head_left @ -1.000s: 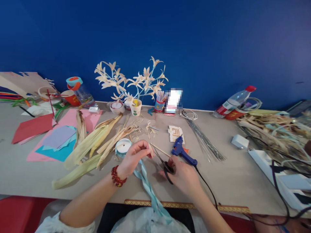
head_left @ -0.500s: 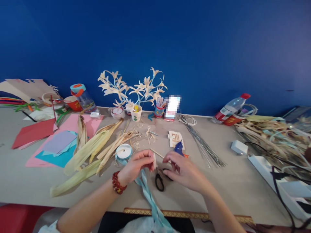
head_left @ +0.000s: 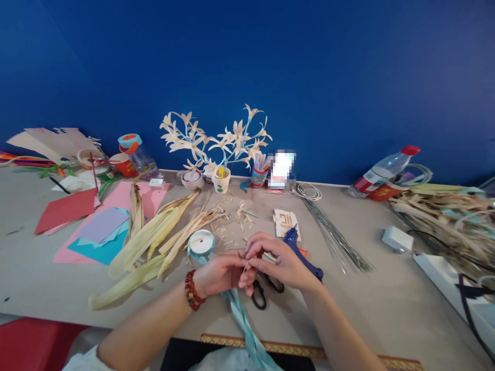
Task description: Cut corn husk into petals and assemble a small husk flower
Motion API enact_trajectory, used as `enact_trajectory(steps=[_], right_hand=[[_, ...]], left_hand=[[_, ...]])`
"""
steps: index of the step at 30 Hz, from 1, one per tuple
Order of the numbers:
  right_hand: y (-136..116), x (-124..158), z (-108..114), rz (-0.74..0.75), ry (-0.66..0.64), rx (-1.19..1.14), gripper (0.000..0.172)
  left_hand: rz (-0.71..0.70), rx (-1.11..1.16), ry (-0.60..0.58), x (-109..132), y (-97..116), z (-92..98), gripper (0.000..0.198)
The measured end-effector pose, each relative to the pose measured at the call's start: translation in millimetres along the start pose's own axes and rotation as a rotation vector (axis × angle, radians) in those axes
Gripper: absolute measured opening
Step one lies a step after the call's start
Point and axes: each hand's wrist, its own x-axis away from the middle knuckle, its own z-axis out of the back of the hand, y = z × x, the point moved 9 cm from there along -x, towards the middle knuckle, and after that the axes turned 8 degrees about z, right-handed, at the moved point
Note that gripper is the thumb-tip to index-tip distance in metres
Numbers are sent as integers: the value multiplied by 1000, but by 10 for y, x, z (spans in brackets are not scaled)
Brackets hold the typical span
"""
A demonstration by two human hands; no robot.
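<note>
Room: From where I stand, a plain deep-blue wall (head_left: 309, 77) rises behind the far edge; a red seat (head_left: 38, 342) shows below the near left corner.
Tabletop: Grey-beige and smooth, the tabletop (head_left: 359, 309) has a gold-patterned trim strip (head_left: 286, 348) along the middle and right of its near edge.
Pale piece: A small, thin, cream-coloured sliver (head_left: 246, 267) is held above the tabletop, toward the middle of the near edge.
Right hand: The right hand (head_left: 280, 260) has thumb and forefinger pinching that sliver.
Left hand: The left hand (head_left: 222, 273), below a dark-red beaded bracelet (head_left: 192, 291), meets it there; its fingers are partly covered, so I can't tell whether they grip.
Under the hands: Black-handled scissors (head_left: 259, 307) lie just beside a blue glue gun (head_left: 310, 265); a twisted pale-blue ribbon (head_left: 247, 330) runs over the near edge.
Far edge: Cream husk-like flowers (head_left: 236, 135) on blue stems stand in a white paper cup (head_left: 221, 184).
Left half: Yellow-green dried husks (head_left: 141, 237) overlap pink paper (head_left: 116, 193).
Right edge: A white power strip (head_left: 441, 278).
</note>
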Motion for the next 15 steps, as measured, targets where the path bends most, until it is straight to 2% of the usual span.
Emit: enact_trajectory(steps=[3,7,11,15], right_hand=[[71,33,10,-26,38,2,20],[134,60,5,-67,55,71,18],[151,76,36,-93,63,158,16],[194,105,71,-119,115,145,16]], left_hand=[[2,-65,57,-21,-13,66,17],[-167,-386,351,69,184,257,31],[-269,-750,487,170,350,222,25],[-355,-881,569,224,444,196,26]])
